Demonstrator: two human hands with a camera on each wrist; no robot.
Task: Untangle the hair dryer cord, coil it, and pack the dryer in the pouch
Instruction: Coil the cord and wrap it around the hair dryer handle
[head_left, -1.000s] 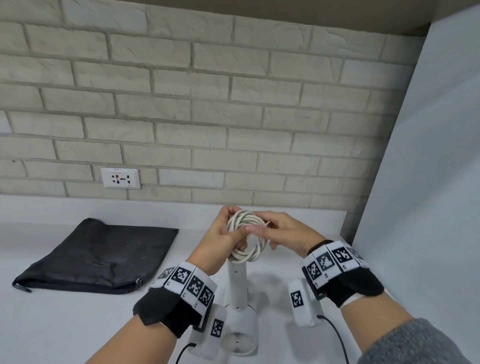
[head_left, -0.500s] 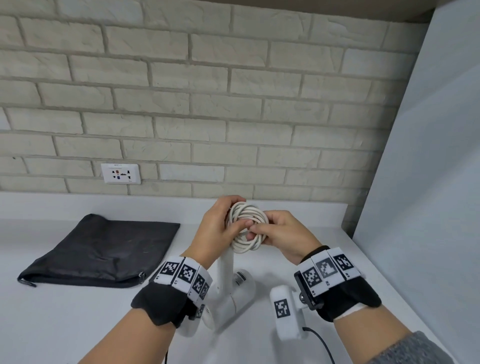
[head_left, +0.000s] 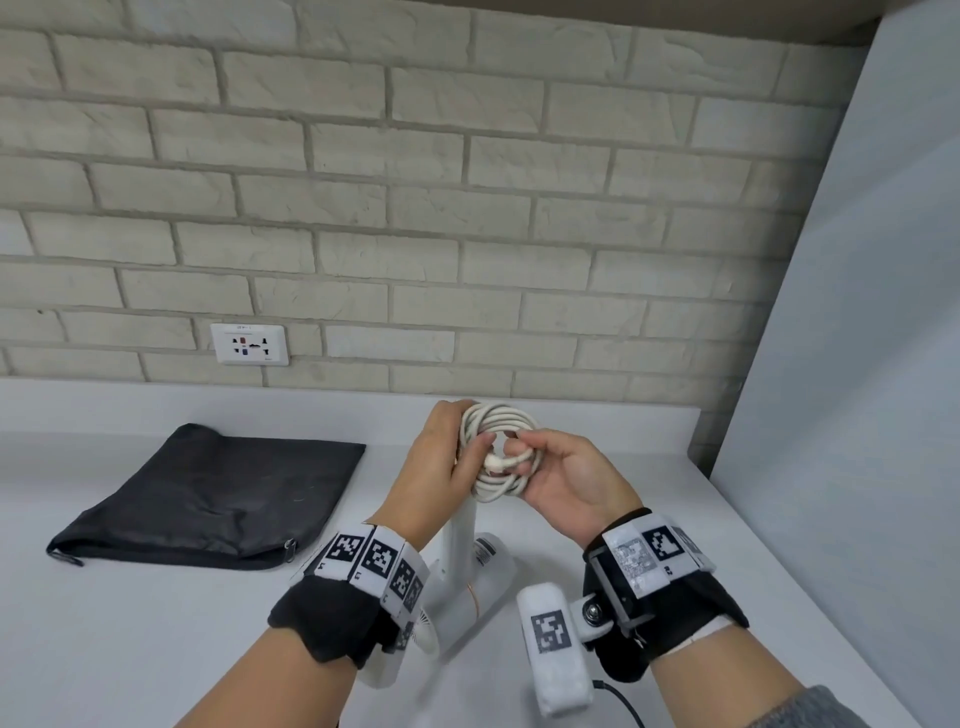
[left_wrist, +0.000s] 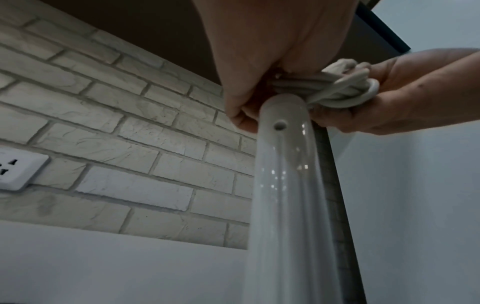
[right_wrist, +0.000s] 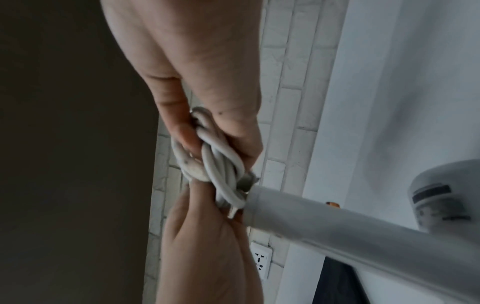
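Note:
A white coiled cord (head_left: 498, 452) (left_wrist: 335, 90) (right_wrist: 221, 164) is held up above the counter between both hands. My left hand (head_left: 441, 462) grips the coil's left side, at the top of the white hair dryer's handle (head_left: 460, 535) (left_wrist: 285, 185) (right_wrist: 324, 222). My right hand (head_left: 561, 478) pinches the cord's plug end across the coil's middle and cups the coil from the right. The dryer's head (head_left: 467, 587) hangs low near the counter, partly hidden by my left wrist. The black pouch (head_left: 218, 493) lies flat at the left, its zip along the near edge.
A white counter (head_left: 130, 623) runs to a brick wall with a socket plate (head_left: 249, 344). A grey side panel (head_left: 857, 415) closes off the right side. A black cable (head_left: 621, 701) trails from my right wrist camera.
The dryer has swung from hanging straight down to tilted, head toward the right. My right hand has turned palm up and brought the plug end across the coil.

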